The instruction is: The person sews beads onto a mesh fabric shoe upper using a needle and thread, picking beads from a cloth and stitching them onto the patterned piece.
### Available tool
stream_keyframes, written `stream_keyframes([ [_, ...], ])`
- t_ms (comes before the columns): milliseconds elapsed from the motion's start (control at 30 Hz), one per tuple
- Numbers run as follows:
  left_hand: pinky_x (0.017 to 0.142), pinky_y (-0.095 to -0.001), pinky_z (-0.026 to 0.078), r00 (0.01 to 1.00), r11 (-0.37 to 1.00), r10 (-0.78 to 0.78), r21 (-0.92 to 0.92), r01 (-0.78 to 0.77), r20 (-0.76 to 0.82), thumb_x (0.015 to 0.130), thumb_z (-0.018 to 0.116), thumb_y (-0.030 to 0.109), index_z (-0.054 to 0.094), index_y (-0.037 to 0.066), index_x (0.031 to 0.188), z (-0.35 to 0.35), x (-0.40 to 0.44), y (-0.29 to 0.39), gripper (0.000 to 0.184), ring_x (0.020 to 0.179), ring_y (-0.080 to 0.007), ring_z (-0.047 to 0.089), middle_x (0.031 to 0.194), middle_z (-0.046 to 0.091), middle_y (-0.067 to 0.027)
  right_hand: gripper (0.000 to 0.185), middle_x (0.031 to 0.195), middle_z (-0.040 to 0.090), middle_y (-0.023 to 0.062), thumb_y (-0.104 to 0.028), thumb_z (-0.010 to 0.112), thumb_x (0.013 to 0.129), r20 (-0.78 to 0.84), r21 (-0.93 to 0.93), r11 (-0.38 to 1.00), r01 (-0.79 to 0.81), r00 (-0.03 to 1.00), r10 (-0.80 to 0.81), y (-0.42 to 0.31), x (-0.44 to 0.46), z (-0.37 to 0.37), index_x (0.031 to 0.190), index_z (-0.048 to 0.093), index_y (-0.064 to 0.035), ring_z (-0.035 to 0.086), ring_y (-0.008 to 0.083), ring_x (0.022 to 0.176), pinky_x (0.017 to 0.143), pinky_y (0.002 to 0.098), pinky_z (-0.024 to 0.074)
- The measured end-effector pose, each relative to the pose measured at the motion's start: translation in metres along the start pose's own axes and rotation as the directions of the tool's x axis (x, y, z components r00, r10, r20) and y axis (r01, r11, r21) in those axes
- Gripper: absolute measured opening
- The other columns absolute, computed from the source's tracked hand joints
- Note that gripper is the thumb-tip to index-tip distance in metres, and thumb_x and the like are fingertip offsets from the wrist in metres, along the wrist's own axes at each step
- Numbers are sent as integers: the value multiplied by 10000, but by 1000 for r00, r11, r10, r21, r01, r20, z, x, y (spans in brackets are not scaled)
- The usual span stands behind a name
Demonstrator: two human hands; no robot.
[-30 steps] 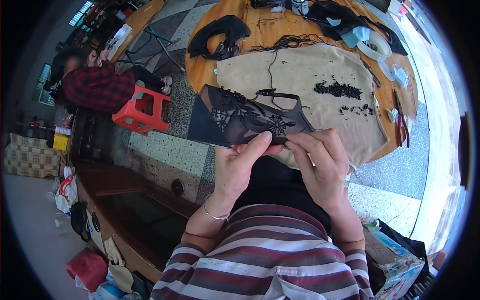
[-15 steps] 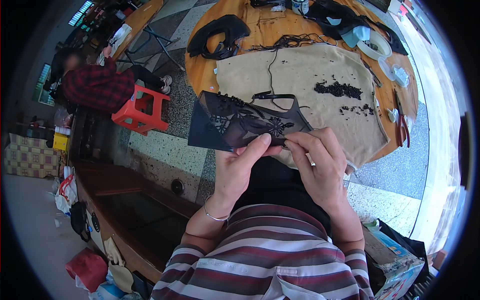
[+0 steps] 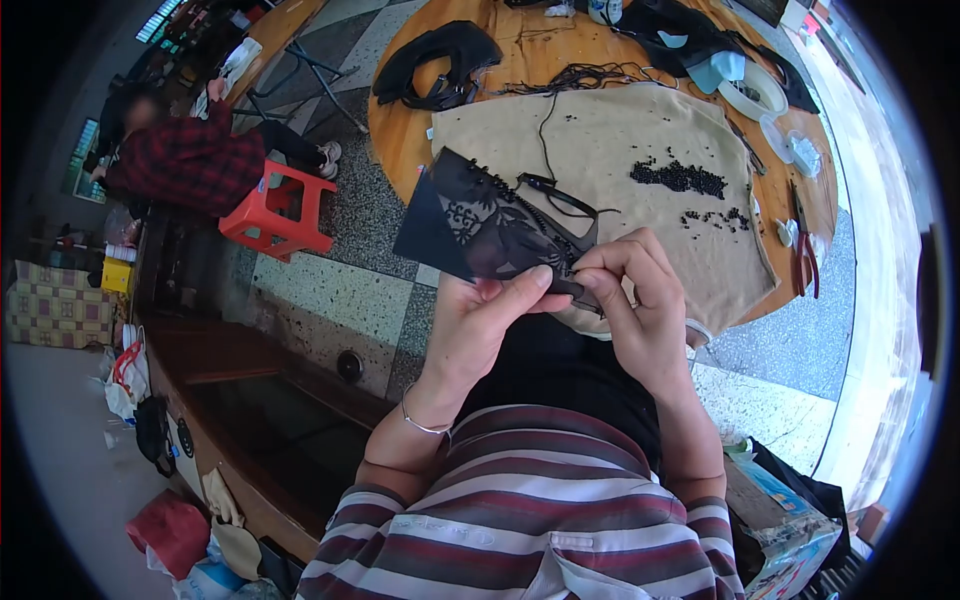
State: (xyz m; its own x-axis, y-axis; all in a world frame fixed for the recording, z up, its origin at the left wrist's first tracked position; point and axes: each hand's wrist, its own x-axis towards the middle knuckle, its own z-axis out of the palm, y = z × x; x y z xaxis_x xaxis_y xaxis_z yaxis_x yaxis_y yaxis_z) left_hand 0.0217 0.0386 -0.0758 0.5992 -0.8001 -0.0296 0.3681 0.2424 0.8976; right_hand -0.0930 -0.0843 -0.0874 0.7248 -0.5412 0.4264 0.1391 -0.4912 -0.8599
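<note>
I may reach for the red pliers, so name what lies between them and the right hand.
Head view: tan cloth nearest the right hand, then a narrow strip of wooden table beside the pliers.

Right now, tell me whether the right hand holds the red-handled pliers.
No, the red-handled pliers lie at the edge of the wooden table while the right hand pinches the black mesh fabric.

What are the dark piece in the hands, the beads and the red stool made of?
Dark piece: apparently sheer fabric, partly see-through and darkly patterned.
Beads: perhaps plastic or glass, from their rounded look; too small to judge finish.
Red stool: probably smooth plastic, evenly coloured with cut-out sides.
</note>
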Motion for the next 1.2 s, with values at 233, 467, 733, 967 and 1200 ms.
stream_keyframes([
  [233, 700, -277, 594, 999, 997, -47, -61, 47, 13, 844, 589, -45, 591, -9, 1039, -5, 3, -4, 198, 835, -151, 646, 949, 642, -93, 50, 825, 566, 54, 2, 632, 819, 18, 135, 985, -104, 995, 102, 6, -1, 3, 865, 619, -12, 528, 159, 746, 657, 265, 420],
  [467, 687, -266, 590, 999, 995, -45, -85, 44, -11, 844, 604, -39, 604, -9, 1011, -2, 3, -4, 170, 799, -147, 649, 921, 647, -92, 57, 817, 557, 44, -7, 644, 815, 42, 191, 970, -149, 989, 143, 11, -1, 5, 870, 629, -17, 519, 144, 742, 661, 249, 409],
  [733, 694, -247, 560, 999, 998, -49, 23, 50, -23, 834, 634, -28, 608, -18, 997, -7, 7, -11, 166, 780, -135, 639, 904, 639, -77, 165, 804, 626, 78, 18, 679, 773, -158, 38, 998, -47, 986, 53, 9, -6, 17, 929, 656, -30, 608, 157, 647, 568, 255, 477],
  [967, 694, -248, 557, 998, 979, 59, 195, -64, 33, 827, 615, -61, 586, -32, 983, -8, 11, -18, 161, 793, -127, 627, 917, 624, -74, 171, 855, 629, 80, 5, 678, 766, -11, -330, 915, 230, 969, -248, 5, -3, 11, 922, 620, -37, 609, 200, 619, 541, 276, 495],
  [1200, 672, -258, 570, 989, 978, 46, 208, -17, -137, 789, 619, -106, 565, -38, 994, -10, 5, -39, 223, 793, -132, 624, 922, 613, -74, 175, 814, 623, 80, -172, 458, 966, -551, 94, 989, -118, 821, 150, -9, -9, -65, 936, 523, -12, 471, 57, 514, 456, 166, 368],
])
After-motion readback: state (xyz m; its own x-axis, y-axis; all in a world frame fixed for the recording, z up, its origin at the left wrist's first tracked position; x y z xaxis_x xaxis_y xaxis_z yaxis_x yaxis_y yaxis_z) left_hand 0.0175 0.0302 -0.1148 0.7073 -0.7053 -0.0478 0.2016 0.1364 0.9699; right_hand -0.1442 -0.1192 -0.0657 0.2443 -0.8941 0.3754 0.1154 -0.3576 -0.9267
